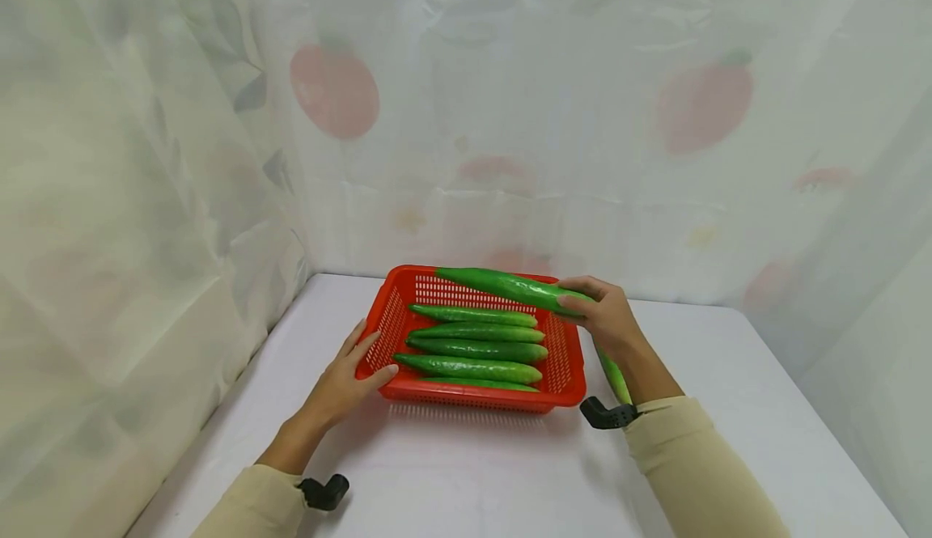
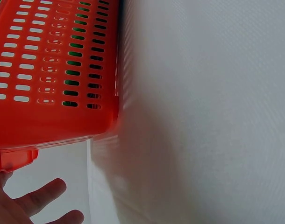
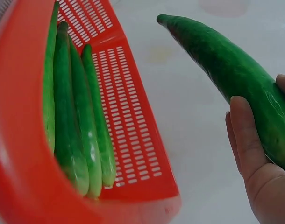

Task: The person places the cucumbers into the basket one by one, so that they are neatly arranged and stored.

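Observation:
In the head view my right hand (image 1: 607, 315) grips a green cucumber (image 1: 502, 285) near its right end, above the back right of a red basket (image 1: 466, 392). From the right wrist, the held cucumber (image 3: 231, 60) shows between thumb and fingers, its narrow tip pointing away. Several cucumbers (image 1: 473, 349) lie side by side in the basket. My left hand (image 1: 342, 384) is at the basket's left front corner, fingers spread and fairly straight, thumb over the rim. The left wrist view shows its fingers (image 2: 42, 196) beside the perforated basket wall (image 2: 49, 60).
Another cucumber (image 1: 615, 372) lies on the white-covered table (image 1: 451, 481) right of the basket, partly hidden by my right arm. A pale curtain (image 1: 502, 117) with fruit prints hangs behind the table and at its sides.

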Action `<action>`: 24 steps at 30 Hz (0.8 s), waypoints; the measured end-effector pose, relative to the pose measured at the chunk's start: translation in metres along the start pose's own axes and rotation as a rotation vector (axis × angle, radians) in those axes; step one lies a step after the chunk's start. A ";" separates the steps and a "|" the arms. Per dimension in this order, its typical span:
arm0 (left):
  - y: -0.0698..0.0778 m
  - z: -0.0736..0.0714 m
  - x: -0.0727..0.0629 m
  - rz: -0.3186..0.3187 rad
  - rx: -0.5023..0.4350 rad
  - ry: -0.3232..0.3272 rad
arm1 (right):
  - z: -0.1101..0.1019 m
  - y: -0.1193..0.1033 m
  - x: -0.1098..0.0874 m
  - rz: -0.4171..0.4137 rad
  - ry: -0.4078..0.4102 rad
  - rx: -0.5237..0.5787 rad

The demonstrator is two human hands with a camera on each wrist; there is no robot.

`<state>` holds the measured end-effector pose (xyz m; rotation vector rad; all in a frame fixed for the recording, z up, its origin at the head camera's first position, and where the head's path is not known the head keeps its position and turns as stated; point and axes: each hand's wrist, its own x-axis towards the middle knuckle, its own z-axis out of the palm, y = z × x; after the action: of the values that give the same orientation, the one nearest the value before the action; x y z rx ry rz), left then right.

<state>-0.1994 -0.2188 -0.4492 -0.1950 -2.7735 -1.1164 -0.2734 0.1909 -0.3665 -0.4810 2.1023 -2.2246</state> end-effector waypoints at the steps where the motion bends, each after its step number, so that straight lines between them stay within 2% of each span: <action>1: 0.000 0.000 0.000 0.000 -0.001 0.000 | 0.002 0.000 0.002 0.004 -0.008 0.008; 7: 0.000 -0.001 -0.001 -0.007 -0.010 -0.004 | 0.014 0.004 0.012 0.031 -0.022 0.052; 24: -0.001 -0.002 -0.001 -0.008 -0.023 0.002 | 0.032 0.025 0.030 0.097 -0.072 0.041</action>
<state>-0.1980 -0.2204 -0.4488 -0.1863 -2.7634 -1.1498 -0.2981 0.1511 -0.3840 -0.4398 1.9957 -2.1590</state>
